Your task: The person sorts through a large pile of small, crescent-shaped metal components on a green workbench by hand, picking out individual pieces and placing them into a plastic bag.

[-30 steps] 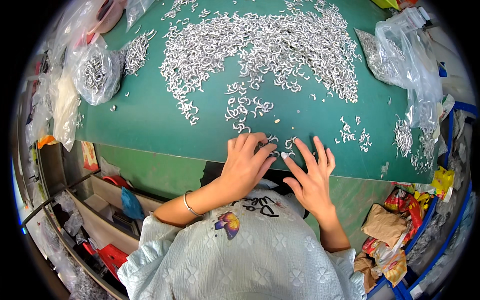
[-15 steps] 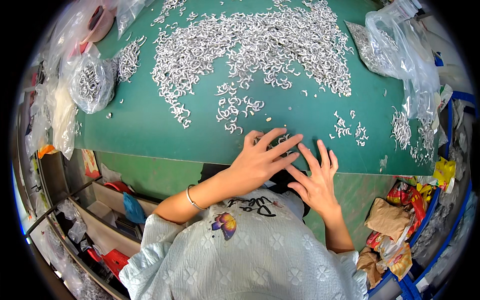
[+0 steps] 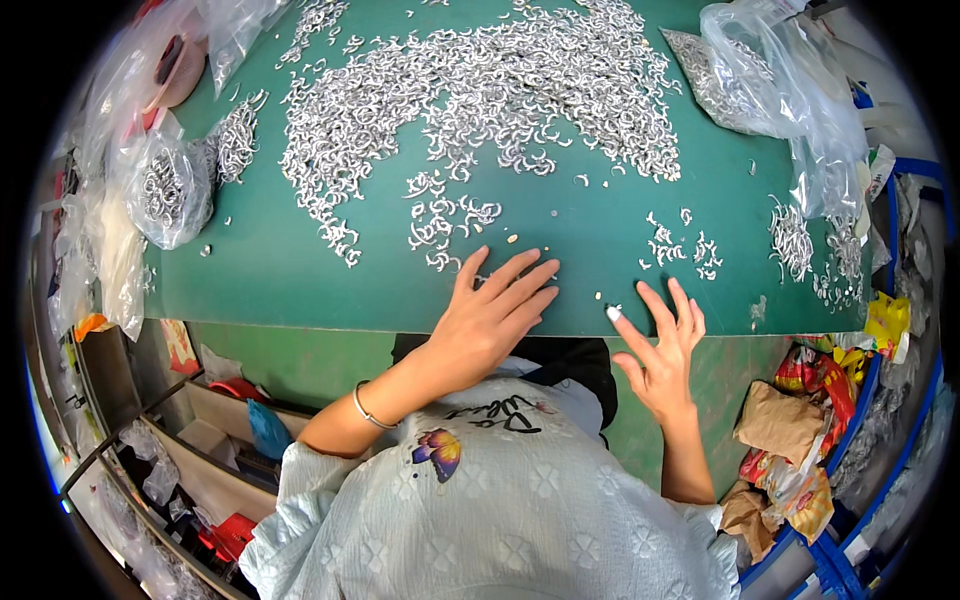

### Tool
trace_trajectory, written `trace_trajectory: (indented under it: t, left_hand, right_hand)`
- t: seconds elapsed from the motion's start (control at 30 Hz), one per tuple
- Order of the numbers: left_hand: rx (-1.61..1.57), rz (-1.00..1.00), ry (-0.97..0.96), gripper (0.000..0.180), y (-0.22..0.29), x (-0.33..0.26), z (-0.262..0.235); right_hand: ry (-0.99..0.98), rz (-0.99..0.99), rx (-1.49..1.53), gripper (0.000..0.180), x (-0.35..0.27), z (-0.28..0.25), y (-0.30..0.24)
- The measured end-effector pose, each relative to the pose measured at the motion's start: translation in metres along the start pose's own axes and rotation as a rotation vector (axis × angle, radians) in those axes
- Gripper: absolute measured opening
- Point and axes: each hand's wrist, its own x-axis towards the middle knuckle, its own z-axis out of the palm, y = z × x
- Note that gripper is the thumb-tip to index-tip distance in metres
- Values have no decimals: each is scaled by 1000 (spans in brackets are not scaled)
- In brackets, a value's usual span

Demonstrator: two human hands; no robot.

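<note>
A large spread of small silver crescent-shaped pieces (image 3: 540, 90) lies across the green tabletop (image 3: 570, 245). My left hand (image 3: 495, 310) rests palm down near the front edge, fingers outstretched, just below a small cluster of crescents (image 3: 435, 225). A few pieces show by its fingertips; what lies under the palm is hidden. To its right, my right hand (image 3: 660, 350) has its fingers apart at the table edge. Its index fingertip looks white, and I cannot tell whether a piece is touching it. Beyond that hand sits another small group of crescents (image 3: 665, 245).
Clear plastic bags of pieces stand at the left (image 3: 170, 190) and at the far right (image 3: 740, 80). Loose piles (image 3: 790, 240) lie at the right edge. A pink basket (image 3: 180, 75) is far left. Below are open drawers (image 3: 215, 440) and a crumpled brown paper bag (image 3: 780, 420).
My hands have drawn apart: the right moved right, away from the left hand's fingertips. The left hand's fingers now reach out flatter. The whole view has shifted slightly.
</note>
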Motion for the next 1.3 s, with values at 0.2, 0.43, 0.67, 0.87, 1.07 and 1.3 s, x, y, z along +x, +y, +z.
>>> trace_trajectory:
  t: [0.2,0.43,0.67,0.87,1.07,1.3]
  left_hand:
    - [-16,12,-38,37,-2,-1,8]
    - [-135,28,54,35,-3,-12,-1]
    - [-1079,-366,-44,16,17,-59,-8]
    - [-2117,-867,-186,46,-11,-77,44]
    - [-2771,-609,-124,63,-26,-74,73]
    - [-2642,-851,-31,54,-23,-58,54]
  right_hand:
    - [53,211,-207,51,10,-10,17]
    - [113,114,-18,54,41,-7,-11]
    - [-128,-141,404,67,67,16,-58]
    - [-178,-244,453,66,89,33,-73]
    - [-302,-336,400,58,85,33,-76]
    - [-416,-488,545,57,57,32,-78]
